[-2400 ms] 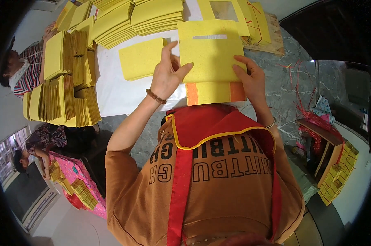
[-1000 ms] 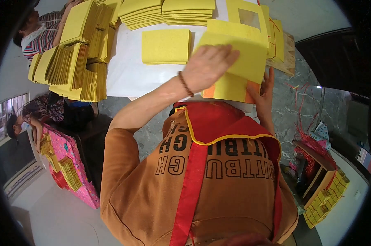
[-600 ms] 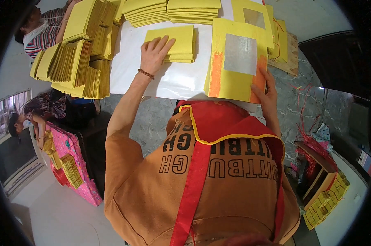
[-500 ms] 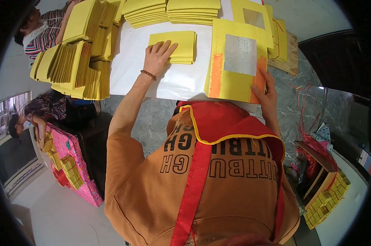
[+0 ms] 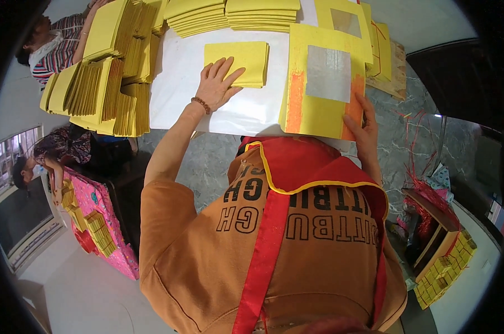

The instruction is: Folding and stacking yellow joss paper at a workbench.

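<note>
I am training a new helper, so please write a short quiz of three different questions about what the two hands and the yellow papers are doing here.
1. True or false: the left hand lies flat on a small yellow stack.
2. What does the right hand touch?
A. a red string
B. the edge of a large yellow sheet with a silver square
C. a pink box
3. Fill in: the small stack rests on a ___ sheet.

Key: 1 true; 2 B; 3 white.
</note>
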Demonstrator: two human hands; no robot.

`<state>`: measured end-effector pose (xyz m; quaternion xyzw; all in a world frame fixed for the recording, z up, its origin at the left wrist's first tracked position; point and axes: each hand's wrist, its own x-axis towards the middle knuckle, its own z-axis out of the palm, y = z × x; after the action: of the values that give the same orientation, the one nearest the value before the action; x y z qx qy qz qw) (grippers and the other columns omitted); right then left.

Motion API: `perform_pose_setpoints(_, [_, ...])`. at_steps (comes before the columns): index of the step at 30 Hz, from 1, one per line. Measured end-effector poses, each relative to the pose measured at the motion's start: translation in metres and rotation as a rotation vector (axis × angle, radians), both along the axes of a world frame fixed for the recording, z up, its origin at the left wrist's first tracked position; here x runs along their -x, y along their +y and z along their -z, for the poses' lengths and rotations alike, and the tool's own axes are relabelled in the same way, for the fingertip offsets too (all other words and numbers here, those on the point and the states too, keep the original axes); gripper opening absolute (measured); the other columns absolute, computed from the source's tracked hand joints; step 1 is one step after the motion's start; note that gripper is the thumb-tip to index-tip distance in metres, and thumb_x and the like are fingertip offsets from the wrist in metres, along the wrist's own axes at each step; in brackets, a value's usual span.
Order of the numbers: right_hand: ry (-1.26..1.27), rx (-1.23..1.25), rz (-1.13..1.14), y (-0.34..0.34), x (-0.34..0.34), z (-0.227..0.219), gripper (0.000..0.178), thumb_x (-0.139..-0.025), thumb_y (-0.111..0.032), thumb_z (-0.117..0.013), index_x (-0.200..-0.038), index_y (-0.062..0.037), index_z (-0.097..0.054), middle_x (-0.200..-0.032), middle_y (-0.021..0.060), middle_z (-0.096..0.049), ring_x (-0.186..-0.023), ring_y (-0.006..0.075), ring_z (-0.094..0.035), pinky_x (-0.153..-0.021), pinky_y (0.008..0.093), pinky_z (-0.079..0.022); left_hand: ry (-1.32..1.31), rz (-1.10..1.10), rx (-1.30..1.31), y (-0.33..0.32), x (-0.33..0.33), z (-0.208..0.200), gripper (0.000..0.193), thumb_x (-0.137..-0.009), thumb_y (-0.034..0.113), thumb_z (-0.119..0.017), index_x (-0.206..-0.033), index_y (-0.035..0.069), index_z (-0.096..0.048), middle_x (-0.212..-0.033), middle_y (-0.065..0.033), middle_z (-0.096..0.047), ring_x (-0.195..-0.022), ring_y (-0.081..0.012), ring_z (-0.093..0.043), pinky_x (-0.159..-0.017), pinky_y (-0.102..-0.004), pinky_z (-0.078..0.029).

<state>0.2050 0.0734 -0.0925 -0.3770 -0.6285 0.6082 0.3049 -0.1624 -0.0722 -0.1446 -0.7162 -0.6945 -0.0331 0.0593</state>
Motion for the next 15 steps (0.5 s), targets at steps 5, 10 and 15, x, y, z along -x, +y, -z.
perform_pose_setpoints(5, [-0.074, -0.062, -0.004, 0.001, -0.001, -0.006, 0.049, -0.081, -0.015, -0.064, -0.127, -0.0104, -0.049, -0.139, 0.013, -0.029, -0.127, 0.0259, -0.033, -0.099, 0.0357, -0.037, -0.007, 0.016, -0.001, 0.004, 0.001, -0.006, 0.05, -0.087, 0.043, -0.05, -0.132, 0.021, -0.042, -0.136, -0.0132, -0.037, -0.125, -0.03, -0.032, -0.101, -0.0461, -0.025])
perform_pose_setpoints(10, [-0.009, -0.133, 0.015, 0.009, -0.001, -0.002, 0.032, -0.085, -0.016, -0.059, -0.116, -0.0081, -0.057, -0.138, 0.0112, -0.032, -0.126, 0.0244, -0.035, -0.1, 0.0346, -0.033, -0.084, 0.005, 0.016, 0.011, -0.004, -0.025, 0.049, -0.088, 0.043, -0.048, -0.129, 0.017, -0.045, -0.134, -0.0128, -0.04, -0.122, -0.0289, -0.036, -0.099, -0.0463, -0.027])
perform_pose_setpoints(15, [-0.009, -0.2, -0.018, 0.018, 0.001, 0.001, 0.022, -0.086, -0.016, -0.059, -0.107, -0.0083, -0.062, -0.137, 0.0111, -0.034, -0.123, 0.0221, -0.038, -0.101, 0.0341, -0.031, -0.216, -0.017, -0.019, 0.019, -0.02, -0.048, 0.04, -0.089, 0.04, -0.048, -0.117, 0.011, -0.055, -0.129, -0.013, -0.045, -0.116, -0.0266, -0.043, -0.096, -0.0432, -0.031])
